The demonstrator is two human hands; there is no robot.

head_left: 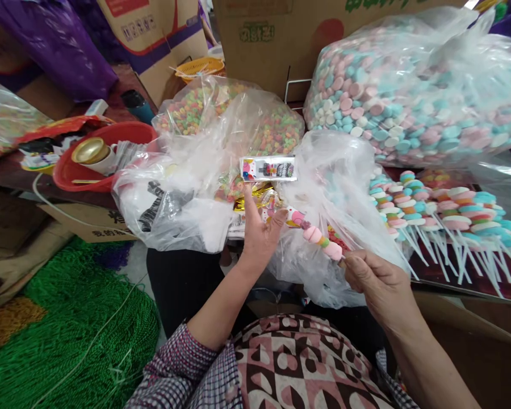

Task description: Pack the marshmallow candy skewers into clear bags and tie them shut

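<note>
My right hand (377, 281) pinches the white stick of a marshmallow skewer (323, 243), which has pink marshmallows with small coloured gummies between them. The skewer points up and left, and its far end meets a pink-and-white printed wrapper (296, 218). Close to that end is my left hand (259, 233), thumb and index finger spread apart. Its index fingertip is at the lower edge of a silver printed sachet (268, 168); its other fingers are mostly hidden. Gold foil and printed wrappers (259, 199) lie behind the hand.
Clear bags of gummies (276, 128) and a large bag of marshmallows (378, 108) stand behind. Finished skewers (460, 213) are piled at right, sticks toward me. A red basin (63, 170) sits at left, above green cord (85, 318) on the floor. Cardboard boxes (272, 62) stand at the back.
</note>
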